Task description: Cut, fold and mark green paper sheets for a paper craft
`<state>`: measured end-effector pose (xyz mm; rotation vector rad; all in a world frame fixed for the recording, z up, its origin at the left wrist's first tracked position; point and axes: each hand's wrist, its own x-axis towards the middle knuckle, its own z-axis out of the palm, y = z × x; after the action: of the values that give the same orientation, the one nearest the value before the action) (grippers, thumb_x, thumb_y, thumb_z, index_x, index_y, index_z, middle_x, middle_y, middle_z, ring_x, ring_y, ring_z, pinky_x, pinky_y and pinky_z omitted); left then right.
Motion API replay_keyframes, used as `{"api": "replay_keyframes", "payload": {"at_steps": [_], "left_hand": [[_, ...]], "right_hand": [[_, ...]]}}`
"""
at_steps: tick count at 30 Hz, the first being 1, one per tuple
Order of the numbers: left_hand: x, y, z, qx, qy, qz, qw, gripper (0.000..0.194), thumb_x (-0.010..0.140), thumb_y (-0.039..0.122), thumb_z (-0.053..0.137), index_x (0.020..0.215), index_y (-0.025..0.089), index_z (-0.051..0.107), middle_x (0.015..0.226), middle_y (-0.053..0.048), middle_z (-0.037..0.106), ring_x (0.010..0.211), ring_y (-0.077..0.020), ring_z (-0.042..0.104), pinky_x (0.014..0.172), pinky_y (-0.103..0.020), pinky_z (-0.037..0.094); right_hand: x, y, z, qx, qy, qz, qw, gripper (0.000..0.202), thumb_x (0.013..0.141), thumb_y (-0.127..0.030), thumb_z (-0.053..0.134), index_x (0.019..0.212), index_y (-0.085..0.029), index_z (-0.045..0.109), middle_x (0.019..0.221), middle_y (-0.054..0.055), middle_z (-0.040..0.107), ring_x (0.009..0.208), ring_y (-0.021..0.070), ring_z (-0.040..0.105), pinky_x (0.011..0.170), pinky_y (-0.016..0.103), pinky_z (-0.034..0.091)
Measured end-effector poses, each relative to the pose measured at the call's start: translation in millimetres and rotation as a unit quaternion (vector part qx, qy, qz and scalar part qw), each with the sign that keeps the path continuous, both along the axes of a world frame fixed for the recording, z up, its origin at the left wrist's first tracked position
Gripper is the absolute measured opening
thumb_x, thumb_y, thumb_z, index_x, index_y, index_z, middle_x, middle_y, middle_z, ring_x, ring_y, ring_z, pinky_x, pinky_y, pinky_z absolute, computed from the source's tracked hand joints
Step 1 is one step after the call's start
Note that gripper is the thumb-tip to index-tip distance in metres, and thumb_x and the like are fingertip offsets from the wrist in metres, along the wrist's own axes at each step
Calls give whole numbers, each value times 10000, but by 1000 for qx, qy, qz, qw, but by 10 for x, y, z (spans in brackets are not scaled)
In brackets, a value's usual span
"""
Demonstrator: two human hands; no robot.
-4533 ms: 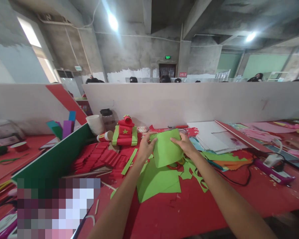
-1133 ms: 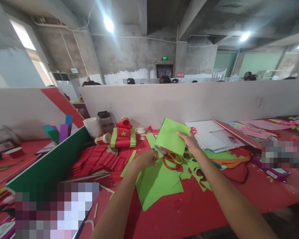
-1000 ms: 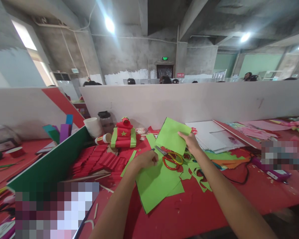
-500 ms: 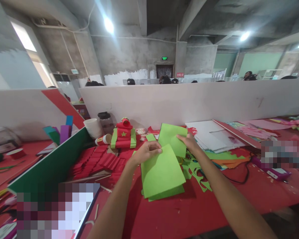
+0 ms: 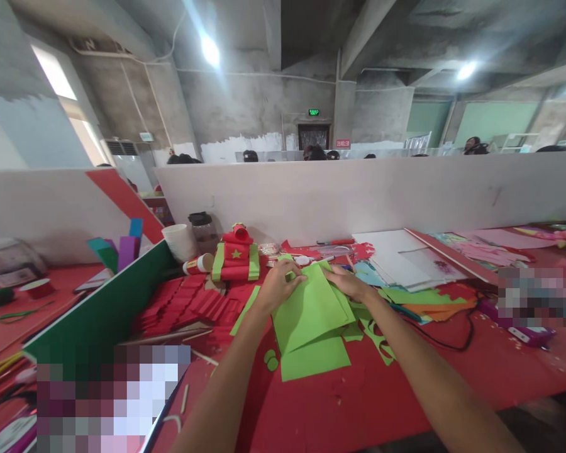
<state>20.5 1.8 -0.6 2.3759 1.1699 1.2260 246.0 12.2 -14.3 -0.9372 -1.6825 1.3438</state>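
My left hand (image 5: 279, 284) pinches the upper left edge of a light green sheet (image 5: 306, 308) with its fingers and thumb. At the upper right edge of the green sheets, my right hand (image 5: 349, 282) has its fingers partly behind the paper, closed on it. The held sheets overlap at a slight angle. Beneath them another green sheet (image 5: 316, 362) lies on the red table. Two small green discs (image 5: 271, 360) are to the left of it, and green cut-outs (image 5: 378, 340) lie to the right.
A red and green paper model with a star (image 5: 236, 255) stands behind a pile of folded red strips (image 5: 183, 305). White cups (image 5: 179, 242) and a lidded jar (image 5: 204, 233) are at the back left. A green board (image 5: 104, 296) rises at the left; white sheets (image 5: 396, 255) lie back right.
My right hand has brought its green sheet down and left onto the one in my left hand. My left hand has lifted its sheet slightly, showing more of the sheet below and the discs.
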Motion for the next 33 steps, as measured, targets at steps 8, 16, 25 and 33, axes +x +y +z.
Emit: {"api": "replay_keyframes", "payload": {"at_steps": [8,16,25,33], "left_hand": [[18,-43,14,-30,53,25,998,266,869,440,560,788,196,630,726,-22,645,621,-160,536,579,-260,377],[-38,-60,63,-55,50,47,996,276,849,450,552,798,194,638,796,-42,662,688,-189,566,634,-282,399],[-82,24,27,-103,-75,30,991,257,842,435,556,768,192,592,736,-1,610,665,-161,529,626,-261,393],[-113,150,-38,-94,-183,36,978,246,816,395,557,691,198,480,633,38,452,601,-123,412,581,-240,349]], "right_hand": [[-83,-44,-45,22,-32,42,998,434,788,-541,684,1039,-187,675,909,54,719,769,204,660,657,299,528],[-14,-43,49,50,-44,2,998,350,791,-458,710,1028,-202,679,964,52,727,823,223,678,682,311,536],[121,70,23,16,-22,-60,998,405,811,-594,634,869,-194,659,737,23,682,662,194,635,626,312,516],[77,1,76,2,-10,-7,1000,438,772,-469,740,1103,-194,655,1018,79,727,940,263,687,785,370,574]]}}
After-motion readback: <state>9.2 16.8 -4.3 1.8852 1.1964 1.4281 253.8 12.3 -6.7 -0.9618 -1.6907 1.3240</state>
